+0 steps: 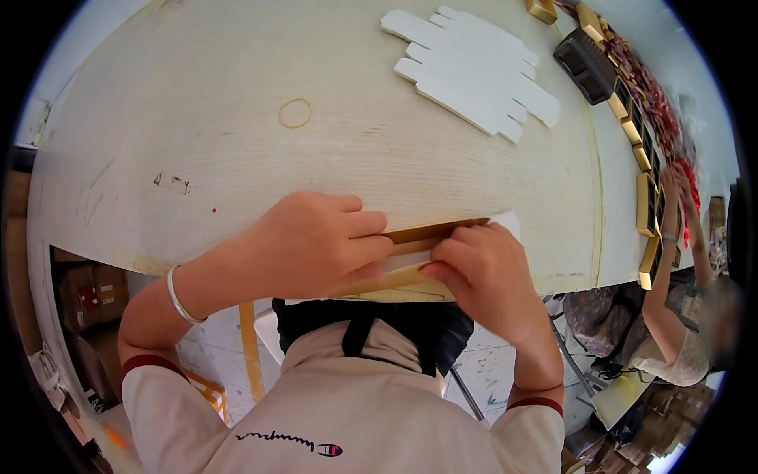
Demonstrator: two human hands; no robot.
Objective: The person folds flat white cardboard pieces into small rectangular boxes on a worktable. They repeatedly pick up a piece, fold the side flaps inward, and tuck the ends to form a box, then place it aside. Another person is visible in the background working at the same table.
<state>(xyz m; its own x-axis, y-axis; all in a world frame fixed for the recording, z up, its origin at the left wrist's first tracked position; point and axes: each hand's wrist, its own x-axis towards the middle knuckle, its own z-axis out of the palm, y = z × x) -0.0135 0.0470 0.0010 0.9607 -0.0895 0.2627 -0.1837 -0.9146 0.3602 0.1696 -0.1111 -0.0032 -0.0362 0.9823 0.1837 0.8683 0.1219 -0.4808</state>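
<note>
Near the table's front edge, both my hands hold a gold cardboard box (430, 232) with a pale inside, its long sides standing up. My left hand (320, 241) is closed round its left end, its thumb partly hidden. At the right end, my right hand (485, 268) pinches the box with bent fingers. A white flap (507, 224) sticks out beyond the right fingers. Farther back on the table lies a stack of flat white box blanks (474, 75) with cut tabs. A thin yellow rubber band (279, 113) rests left of it.
Along the right side stand several gold boxes (646, 204) with dark insides and a dark grey tray (584, 65). Behind them is a heap of red stringy items (659, 95). Another person's hands (675, 182) work there. Brown cartons (91, 292) sit under the table at left.
</note>
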